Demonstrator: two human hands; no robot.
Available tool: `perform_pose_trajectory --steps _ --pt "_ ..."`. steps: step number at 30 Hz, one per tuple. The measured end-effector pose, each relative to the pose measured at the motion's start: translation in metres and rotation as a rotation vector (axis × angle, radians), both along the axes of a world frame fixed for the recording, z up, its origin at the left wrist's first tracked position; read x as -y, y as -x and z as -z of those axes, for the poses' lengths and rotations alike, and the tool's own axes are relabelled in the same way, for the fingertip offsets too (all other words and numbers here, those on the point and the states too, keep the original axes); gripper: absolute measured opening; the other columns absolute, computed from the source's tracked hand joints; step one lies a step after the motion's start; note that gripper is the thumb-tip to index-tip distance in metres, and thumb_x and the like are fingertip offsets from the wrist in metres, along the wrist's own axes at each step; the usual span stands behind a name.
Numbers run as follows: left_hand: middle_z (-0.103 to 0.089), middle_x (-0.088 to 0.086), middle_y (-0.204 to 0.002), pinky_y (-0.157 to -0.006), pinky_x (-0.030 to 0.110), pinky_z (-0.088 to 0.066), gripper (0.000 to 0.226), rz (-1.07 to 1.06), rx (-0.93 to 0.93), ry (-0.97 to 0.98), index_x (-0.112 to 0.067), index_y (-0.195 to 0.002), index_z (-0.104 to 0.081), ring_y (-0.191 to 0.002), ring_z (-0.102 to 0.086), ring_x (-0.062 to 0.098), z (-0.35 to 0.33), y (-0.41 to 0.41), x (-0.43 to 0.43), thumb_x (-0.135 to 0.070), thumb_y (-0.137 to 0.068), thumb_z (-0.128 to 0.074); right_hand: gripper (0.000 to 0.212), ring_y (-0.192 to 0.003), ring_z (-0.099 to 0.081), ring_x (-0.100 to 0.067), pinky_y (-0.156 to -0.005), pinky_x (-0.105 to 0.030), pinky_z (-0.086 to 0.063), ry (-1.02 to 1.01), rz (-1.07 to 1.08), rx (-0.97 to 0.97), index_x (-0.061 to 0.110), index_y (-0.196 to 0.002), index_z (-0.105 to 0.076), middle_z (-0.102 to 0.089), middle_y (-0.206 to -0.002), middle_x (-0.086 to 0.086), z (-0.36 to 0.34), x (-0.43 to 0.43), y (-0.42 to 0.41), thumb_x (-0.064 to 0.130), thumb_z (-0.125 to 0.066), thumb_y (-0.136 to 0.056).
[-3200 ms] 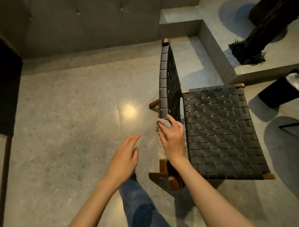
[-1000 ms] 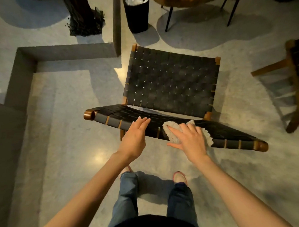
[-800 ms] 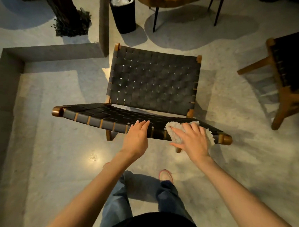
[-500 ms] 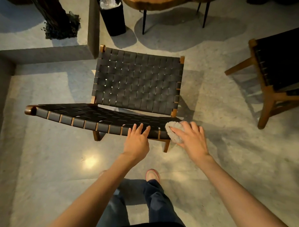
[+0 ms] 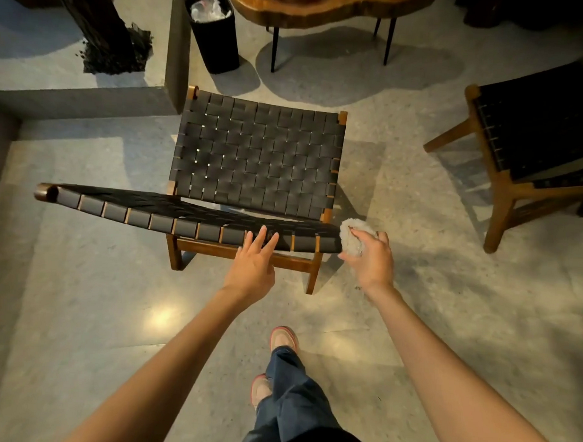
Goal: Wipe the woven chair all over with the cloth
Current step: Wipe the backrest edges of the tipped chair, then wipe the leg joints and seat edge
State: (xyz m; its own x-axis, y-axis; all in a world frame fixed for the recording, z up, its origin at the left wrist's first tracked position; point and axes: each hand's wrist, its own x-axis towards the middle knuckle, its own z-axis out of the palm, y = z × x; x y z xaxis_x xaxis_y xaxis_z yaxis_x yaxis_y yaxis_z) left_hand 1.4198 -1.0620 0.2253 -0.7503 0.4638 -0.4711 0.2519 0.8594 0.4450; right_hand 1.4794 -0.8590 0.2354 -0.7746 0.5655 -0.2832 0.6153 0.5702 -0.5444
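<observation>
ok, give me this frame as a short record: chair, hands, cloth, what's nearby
chair: dark woven straps on a wooden frame, standing upright, seen from behind and above
left hand: fingers straight, on the top edge of the backrest, right of its middle
right hand: grips the cloth at the right end of that edge
cloth: pale, fluffy, bunched against the backrest corner
nearby: black bin, wooden table, second chair at right
</observation>
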Motion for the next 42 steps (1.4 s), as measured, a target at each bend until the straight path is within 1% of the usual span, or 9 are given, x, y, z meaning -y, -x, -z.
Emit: perform_pose_trajectory --steps 8,13,17,23,26,32,36,39,42 --pt "-0.029 0.004 -0.154 -0.114 0.037 -0.029 0.051 -0.079 -0.048 -0.179 -0.018 -0.148 -0.029 -0.141 -0.027 0.023 -0.016 -0.047 -0.002 -0.012 -0.099 -0.042 0.064 -0.118 -0.047 -0.026 -0.096 -0.026 -0.038 0.095 -0.001 -0.144 0.016 -0.135 -0.053 -0.044 -0.129 -0.009 -0.006 0.001 -0.057 0.033 -0.077 -0.077" --pt "-0.053 0.006 -0.134 -0.089 0.020 -0.042 0.043 -0.263 0.285 -0.511 -0.012 -0.139 -0.044 -0.119 -0.051 0.016 -0.033 -0.083 -0.021 -0.029 -0.100 -0.042 0.084 -0.130 -0.017 -0.023 -0.100 -0.036 -0.023 0.169 -0.164 -0.046 0.037 -0.147 -0.025 -0.024 -0.141 0.001 -0.013 -0.004 -0.101 0.047 -0.071 -0.078" --pt "-0.056 -0.006 -0.126 -0.077 0.018 -0.050 0.045 -0.263 0.510 -0.622 -0.017 -0.135 -0.047 -0.107 -0.056 0.004 -0.032 -0.102 -0.042 -0.035 -0.094 -0.054 0.049 -0.132 -0.011 -0.005 -0.101 -0.029 -0.013 0.391 -0.260 -0.065 0.048 -0.143 -0.021 -0.016 -0.150 0.007 -0.014 -0.008 -0.113 0.026 -0.036 -0.101" --pt "-0.068 -0.001 -0.099 -0.080 0.028 -0.056 0.012 -0.395 0.309 -0.658 -0.017 -0.101 -0.064 -0.091 -0.065 0.009 -0.011 -0.115 -0.083 -0.022 -0.094 -0.057 0.041 -0.116 -0.048 -0.012 -0.091 -0.015 -0.040 0.365 -0.426 -0.143 0.029 -0.127 -0.049 -0.050 -0.124 0.001 -0.004 -0.046 -0.103 0.003 -0.044 -0.095" --pt "-0.063 -0.005 -0.095 -0.072 0.019 -0.050 0.007 -0.503 0.161 -0.611 -0.022 -0.098 -0.062 -0.086 -0.061 0.007 0.004 -0.125 -0.100 -0.023 -0.094 -0.056 0.041 -0.092 -0.060 -0.017 -0.077 -0.039 -0.053 0.323 -0.391 -0.126 0.027 -0.114 -0.040 -0.059 -0.105 -0.001 0.005 -0.081 -0.096 -0.003 -0.051 -0.088" --pt "-0.042 0.001 -0.102 -0.077 0.028 -0.036 0.010 -0.804 -0.175 -0.287 -0.029 -0.099 -0.061 -0.092 -0.033 0.012 0.039 -0.139 -0.125 -0.032 -0.090 -0.061 0.024 -0.107 -0.046 -0.021 -0.084 -0.032 -0.031 -0.113 -0.627 -0.064 0.026 -0.103 -0.062 -0.059 -0.106 0.003 0.029 -0.141 -0.071 0.012 -0.065 -0.084" --pt "-0.061 -0.004 -0.090 -0.067 0.026 -0.054 0.005 -1.108 -0.145 -0.690 -0.025 -0.097 -0.061 -0.080 -0.060 0.013 0.051 -0.131 -0.142 -0.024 -0.092 -0.059 0.021 -0.099 -0.035 -0.020 -0.074 -0.025 -0.017 -0.270 -0.535 -0.206 0.036 -0.099 -0.069 -0.038 -0.099 0.002 0.039 -0.133 -0.046 0.024 -0.068 -0.082" --pt "-0.061 -0.004 -0.087 -0.061 0.019 -0.053 0.009 -1.254 -0.164 -0.873 -0.028 -0.091 -0.056 -0.073 -0.062 0.007 0.063 -0.116 -0.155 -0.020 -0.094 -0.057 0.029 -0.082 -0.047 -0.014 -0.067 -0.014 -0.028 -0.007 -0.418 -0.336 0.029 -0.107 -0.069 -0.045 -0.091 0.003 0.056 -0.115 -0.027 0.011 -0.063 -0.086" --pt "-0.059 -0.003 -0.100 -0.081 0.025 -0.053 0.016 -1.243 -0.220 -1.027 -0.024 -0.099 -0.053 -0.090 -0.061 0.009 0.084 -0.102 -0.168 -0.011 -0.093 -0.058 0.037 -0.092 -0.057 -0.003 -0.077 -0.010 -0.044 0.293 -0.298 -0.518 0.023 -0.112 -0.066 -0.060 -0.108 -0.001 0.081 -0.093 -0.016 -0.001 -0.058 -0.085"
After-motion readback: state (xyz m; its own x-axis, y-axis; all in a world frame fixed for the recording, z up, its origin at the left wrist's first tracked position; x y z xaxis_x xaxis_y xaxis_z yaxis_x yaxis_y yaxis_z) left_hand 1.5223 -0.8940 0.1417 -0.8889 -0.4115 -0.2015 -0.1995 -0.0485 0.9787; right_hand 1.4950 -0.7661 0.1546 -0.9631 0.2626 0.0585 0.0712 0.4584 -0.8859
